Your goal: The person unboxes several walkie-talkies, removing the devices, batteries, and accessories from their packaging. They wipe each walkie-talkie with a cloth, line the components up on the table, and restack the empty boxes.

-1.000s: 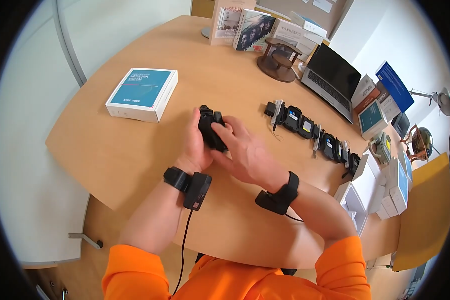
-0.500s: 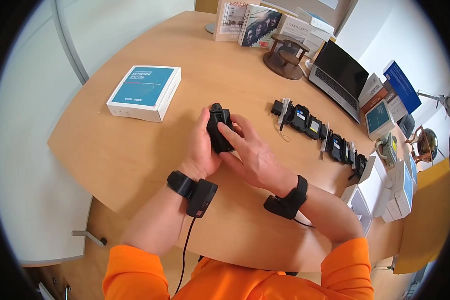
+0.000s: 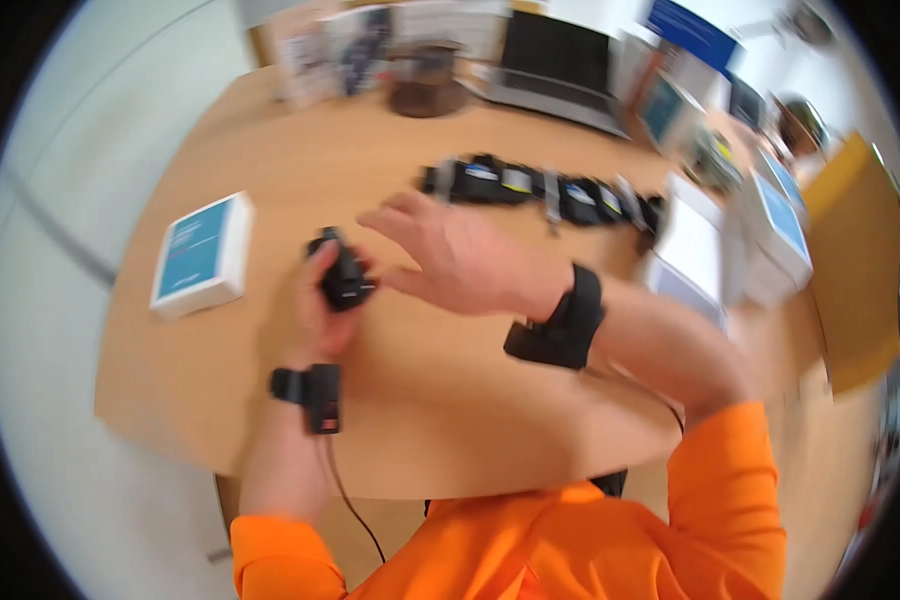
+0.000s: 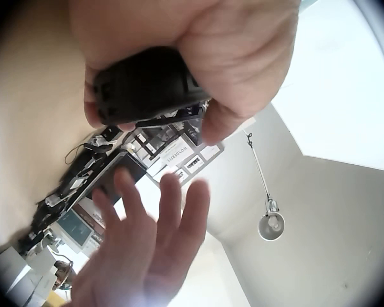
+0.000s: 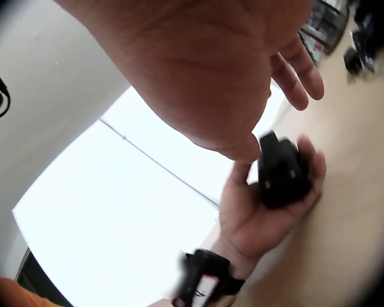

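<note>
A small black device (image 3: 346, 280), blocky with a narrower piece on top, lies in my left hand (image 3: 320, 325). The left fingers and thumb curl round its sides, as the right wrist view of the device (image 5: 283, 174) also shows. To its right, my right hand (image 3: 460, 252) is spread with fingers extended and nothing in it. A gap shows between it and the device in the left wrist view. Both wrists wear black strapped units, the left one (image 3: 323, 398) with a cable. What kind of device I hold I cannot tell.
A blue and white box (image 3: 202, 255) lies on the table's left. Beyond the hands runs a row of black devices (image 3: 515, 182). A laptop (image 3: 555, 75), a dark wooden stand (image 3: 428, 85) and books stand at the back. An open white box (image 3: 685, 250) is at the right.
My right hand has let go of the black device and drawn off to the right, its fingers opening. The left hand keeps hold. The head view has swung right, so the table's things appear further left.
</note>
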A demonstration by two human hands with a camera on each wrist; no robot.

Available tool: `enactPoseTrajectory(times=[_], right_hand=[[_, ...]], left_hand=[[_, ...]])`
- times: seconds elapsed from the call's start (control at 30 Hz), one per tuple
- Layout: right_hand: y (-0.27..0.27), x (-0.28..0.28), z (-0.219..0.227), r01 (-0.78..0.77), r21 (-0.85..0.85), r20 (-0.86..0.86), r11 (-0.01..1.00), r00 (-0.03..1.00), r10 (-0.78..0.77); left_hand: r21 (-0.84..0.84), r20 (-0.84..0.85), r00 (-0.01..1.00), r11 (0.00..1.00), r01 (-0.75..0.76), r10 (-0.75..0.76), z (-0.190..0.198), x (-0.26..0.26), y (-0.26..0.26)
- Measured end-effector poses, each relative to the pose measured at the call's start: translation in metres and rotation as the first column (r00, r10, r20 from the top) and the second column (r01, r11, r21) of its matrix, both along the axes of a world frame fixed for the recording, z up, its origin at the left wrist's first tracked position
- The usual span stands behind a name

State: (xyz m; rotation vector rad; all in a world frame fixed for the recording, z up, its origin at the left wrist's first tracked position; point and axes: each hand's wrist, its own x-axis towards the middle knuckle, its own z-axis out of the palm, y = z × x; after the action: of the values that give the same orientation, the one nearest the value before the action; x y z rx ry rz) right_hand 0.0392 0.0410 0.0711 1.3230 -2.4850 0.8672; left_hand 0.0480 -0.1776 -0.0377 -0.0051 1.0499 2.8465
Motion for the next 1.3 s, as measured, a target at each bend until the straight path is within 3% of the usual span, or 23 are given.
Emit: enactPoseTrajectory(times=[0.07,0.13,0.17,0.23,0.33,0.4,0.5,0.6,0.63,0.73,0.87,0.9,0.93,1.0,1.07,1.13,1.17,1.27,1.3], right_hand=[[0.058,0.001,0.017,0.1,0.009,-0.228,0.995,0.969,-0.096],[0.127,0.033,0.062,0.296,0.067,-0.086,0.953,0.953,-0.29],[0.161,0.048,0.075,0.452,0.108,0.039,0.886,0.888,-0.458],[0.228,0.084,0.078,0.591,0.115,-0.033,0.798,0.805,-0.592],[0.304,0.135,0.054,0.647,0.259,0.138,0.717,0.71,-0.69],[0.327,0.162,0.04,0.657,0.35,0.121,0.667,0.675,-0.728],[0.332,0.182,0.009,0.713,0.235,0.039,0.661,0.672,-0.739],[0.336,0.17,-0.02,0.601,0.371,-0.017,0.708,0.767,-0.642],[0.337,0.165,-0.024,0.589,0.379,0.037,0.714,0.761,-0.647],[0.357,0.156,-0.003,0.642,0.084,0.087,0.762,0.757,-0.648],[0.359,0.143,0.026,0.75,-0.209,0.438,0.627,0.645,-0.626],[0.356,0.135,0.017,0.739,-0.311,0.462,0.597,0.667,-0.585],[0.349,0.13,0.013,0.725,-0.36,0.448,0.587,0.687,-0.573],[0.33,0.126,0.014,0.709,-0.375,0.281,0.597,0.701,-0.655],[0.315,0.12,0.012,0.66,-0.433,0.246,0.614,0.742,-0.624],[0.308,0.115,0.009,0.628,-0.459,0.25,0.628,0.77,-0.588],[0.306,0.115,0.01,0.642,-0.464,0.303,0.611,0.763,-0.571],[0.315,0.107,0.002,0.606,-0.565,0.434,0.56,0.795,-0.424],[0.318,0.106,0.001,0.592,-0.588,0.513,0.551,0.8,-0.313]], left_hand=[[0.033,0.126,0.992,0.999,-0.019,0.015,-0.005,-0.002,-0.004],[0.007,0.16,0.987,1.0,0.025,-0.026,-0.008,-0.003,-0.014],[-0.044,0.125,0.992,0.999,-0.009,0.014,0.0,0.003,-0.01],[-0.059,0.095,0.995,0.998,0.027,-0.022,0.005,0.006,-0.005],[-0.094,0.042,0.997,0.993,0.065,-0.061,0.014,0.015,0.007],[-0.13,0.09,0.994,0.989,0.071,-0.059,0.018,0.022,0.013],[-0.193,0.089,0.989,0.972,0.133,-0.118,0.036,0.029,0.035],[-0.275,0.064,0.982,0.942,0.19,-0.18,0.052,0.046,0.077],[-0.309,0.048,0.976,0.926,0.216,-0.211,0.056,0.05,0.089],[-0.38,0.006,0.956,0.884,0.273,-0.293,0.06,0.065,0.129],[-0.398,-0.104,0.895,0.842,0.363,-0.435,0.067,0.082,0.188],[-0.471,-0.185,0.844,0.799,0.373,-0.503,0.069,0.079,0.199],[-0.392,-0.151,0.856,0.825,0.407,-0.494,0.086,0.086,0.221],[-0.36,-0.157,0.764,0.757,0.545,-0.625,0.102,0.086,0.25],[-0.457,-0.207,0.707,0.706,0.541,-0.676,0.115,0.09,0.278],[-0.594,-0.108,0.709,0.617,0.516,-0.697,0.122,0.088,0.292],[-0.655,-0.057,0.708,0.561,0.505,-0.704,0.125,0.087,0.296],[-0.626,-0.023,0.767,0.608,0.489,-0.641,0.119,0.077,0.303],[-0.589,-0.036,0.743,0.615,0.524,-0.668,0.115,0.071,0.3]])
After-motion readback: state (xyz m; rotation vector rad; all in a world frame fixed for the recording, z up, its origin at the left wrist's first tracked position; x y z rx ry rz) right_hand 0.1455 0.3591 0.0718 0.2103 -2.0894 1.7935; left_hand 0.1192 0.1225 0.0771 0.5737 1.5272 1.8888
